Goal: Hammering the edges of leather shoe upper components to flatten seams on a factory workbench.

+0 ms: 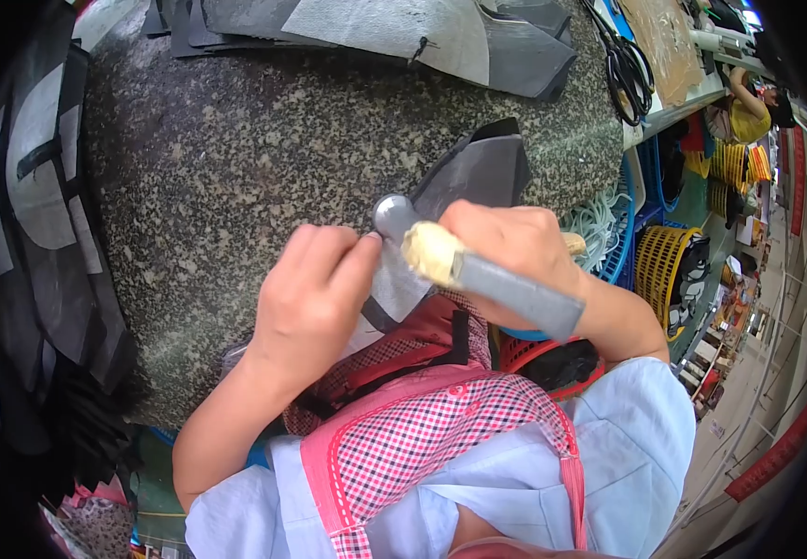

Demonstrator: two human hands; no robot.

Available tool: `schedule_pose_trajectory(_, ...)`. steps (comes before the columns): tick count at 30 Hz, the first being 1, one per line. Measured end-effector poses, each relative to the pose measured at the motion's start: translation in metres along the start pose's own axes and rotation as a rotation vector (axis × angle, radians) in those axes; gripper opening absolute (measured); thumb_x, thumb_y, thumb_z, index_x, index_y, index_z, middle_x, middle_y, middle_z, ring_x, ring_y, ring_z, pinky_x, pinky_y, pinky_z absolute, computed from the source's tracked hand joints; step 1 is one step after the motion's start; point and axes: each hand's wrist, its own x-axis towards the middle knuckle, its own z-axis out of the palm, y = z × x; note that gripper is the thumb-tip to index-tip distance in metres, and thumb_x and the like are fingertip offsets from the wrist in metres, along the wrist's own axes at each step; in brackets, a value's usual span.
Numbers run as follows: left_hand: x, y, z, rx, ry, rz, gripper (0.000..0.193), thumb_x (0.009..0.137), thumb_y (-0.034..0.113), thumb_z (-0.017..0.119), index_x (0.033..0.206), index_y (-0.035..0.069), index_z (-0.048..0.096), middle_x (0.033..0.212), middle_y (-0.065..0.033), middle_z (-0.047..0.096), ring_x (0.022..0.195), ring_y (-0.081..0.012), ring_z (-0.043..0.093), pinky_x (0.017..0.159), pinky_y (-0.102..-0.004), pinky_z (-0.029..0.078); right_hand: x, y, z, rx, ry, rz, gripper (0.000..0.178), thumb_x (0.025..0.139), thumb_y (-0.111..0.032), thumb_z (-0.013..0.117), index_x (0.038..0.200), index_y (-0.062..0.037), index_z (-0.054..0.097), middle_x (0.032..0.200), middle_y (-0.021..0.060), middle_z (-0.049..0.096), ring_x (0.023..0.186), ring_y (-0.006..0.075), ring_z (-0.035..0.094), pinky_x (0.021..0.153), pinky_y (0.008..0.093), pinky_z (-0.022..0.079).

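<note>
- Nearest the camera, a pale blue shirt (627, 438) and a pink checked apron (422, 438) fill the lower middle of the view.
- The left hand (315, 298) comes up from the lower left; its fingers are curled together and press down on a grey piece (478, 172) at the near edge of the surface (236, 168).
- The right hand (515, 247) is clamped around a hammer (478, 270). The hammer's grey handle end points toward the lower right, a yellowish wrap sits near the fist, and its round metal head rests just beside the left fingertips, on or touching the grey piece.
- The grey piece lies on the speckled stone surface, its dark pointed end reaching away to the upper right.
- To the right, below the surface, stand a red basket (524, 352), a blue crate (625, 247) and a yellow basket (664, 265).
- At the far edge lie more grey sheets (375, 28).
- Scissors (629, 74) lie on a bench at the upper right.
</note>
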Motion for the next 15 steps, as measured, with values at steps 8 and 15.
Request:
schedule_pose_trajectory(8,-0.015,-0.004,-0.004,0.018,-0.004,0.062,0.027,0.066,0.0,0.063,0.093,-0.003,0.062,0.088,-0.0117,0.056,0.074,-0.0255,0.055,0.062,-0.0332,0.049,0.008,0.0,-0.006,-0.024,0.231,-0.078,0.022,0.074,-0.019,0.064,0.082,-0.0062,0.049,0.068,0.0099,0.055,0.06,0.0281,0.061,0.05,0.0364,0.047)
schedule_pose_trajectory(15,-0.019,-0.009,-0.01,-0.094,0.014,0.006,0.03,0.066,-0.002,0.064,0.096,-0.001,0.062,0.088,-0.0109,0.056,0.075,-0.026,0.056,0.063,-0.0342,0.049,0.005,-0.009,0.009,0.112,0.027,0.037,0.025,0.073,-0.016,0.067,0.086,-0.0066,0.047,0.068,0.0103,0.057,0.062,0.0299,0.061,0.052,0.0381,0.049)
